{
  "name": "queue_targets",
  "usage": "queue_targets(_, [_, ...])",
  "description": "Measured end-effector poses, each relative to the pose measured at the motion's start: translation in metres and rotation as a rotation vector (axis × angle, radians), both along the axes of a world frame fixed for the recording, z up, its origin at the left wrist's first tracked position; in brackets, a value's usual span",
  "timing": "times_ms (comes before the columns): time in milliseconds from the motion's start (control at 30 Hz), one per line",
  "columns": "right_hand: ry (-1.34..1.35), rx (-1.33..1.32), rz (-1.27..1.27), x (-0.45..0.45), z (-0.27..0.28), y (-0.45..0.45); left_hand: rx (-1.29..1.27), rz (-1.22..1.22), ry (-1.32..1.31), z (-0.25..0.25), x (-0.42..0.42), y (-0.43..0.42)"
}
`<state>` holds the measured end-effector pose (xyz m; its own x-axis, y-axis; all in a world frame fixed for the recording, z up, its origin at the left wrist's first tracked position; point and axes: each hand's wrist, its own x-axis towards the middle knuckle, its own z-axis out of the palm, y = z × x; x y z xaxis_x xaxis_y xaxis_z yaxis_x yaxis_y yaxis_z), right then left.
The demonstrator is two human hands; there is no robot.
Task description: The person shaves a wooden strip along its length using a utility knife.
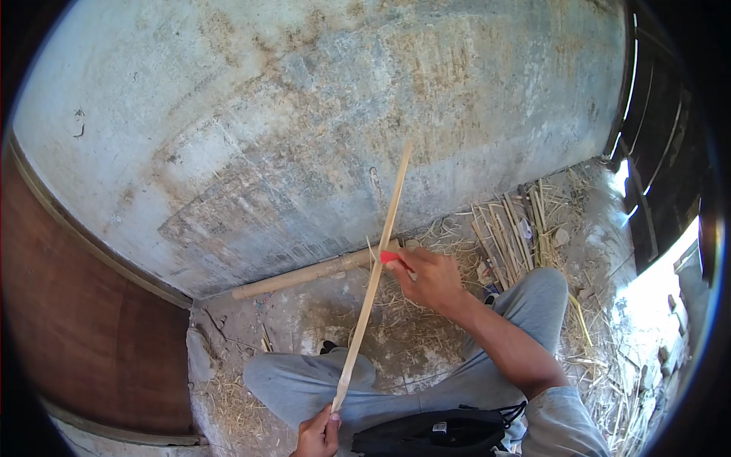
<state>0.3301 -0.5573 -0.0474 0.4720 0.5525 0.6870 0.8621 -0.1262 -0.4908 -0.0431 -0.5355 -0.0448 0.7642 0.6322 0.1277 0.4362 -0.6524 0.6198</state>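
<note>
A long, pale bamboo strip [371,293] slants up from my lap toward the wall. Its lower end is gripped by my left hand [318,434], fingers wrapped round it. My right hand [428,278] is closed on a small red tool [389,257], held against the strip about midway along. Whether it has a blade cannot be made out, as the fingers cover most of it. A thin sliver [370,250] sticks out from the strip beside the tool.
A thick bamboo pole [304,279] lies along the foot of the stained wall [320,137]. Split sticks [506,236] are piled at the right, with shavings over the floor. A black bag [426,436] rests at my lap. A brown panel [91,305] stands left.
</note>
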Motion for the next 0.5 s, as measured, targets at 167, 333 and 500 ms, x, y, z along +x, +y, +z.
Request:
queue_targets(167, [0.073, -0.044, -0.117, 0.040, 0.001, -0.005, -0.008, -0.018, 0.024, -0.017, -0.024, -0.007])
queue_targets(333, [0.089, -0.037, -0.122, 0.035, -0.002, -0.005, -0.266, 0.069, -0.012, -0.041, -0.049, -0.006])
queue_targets(500, [0.038, 0.022, -0.071, 0.029, -0.004, -0.001, -0.097, -0.026, 0.024, -0.018, -0.057, -0.008])
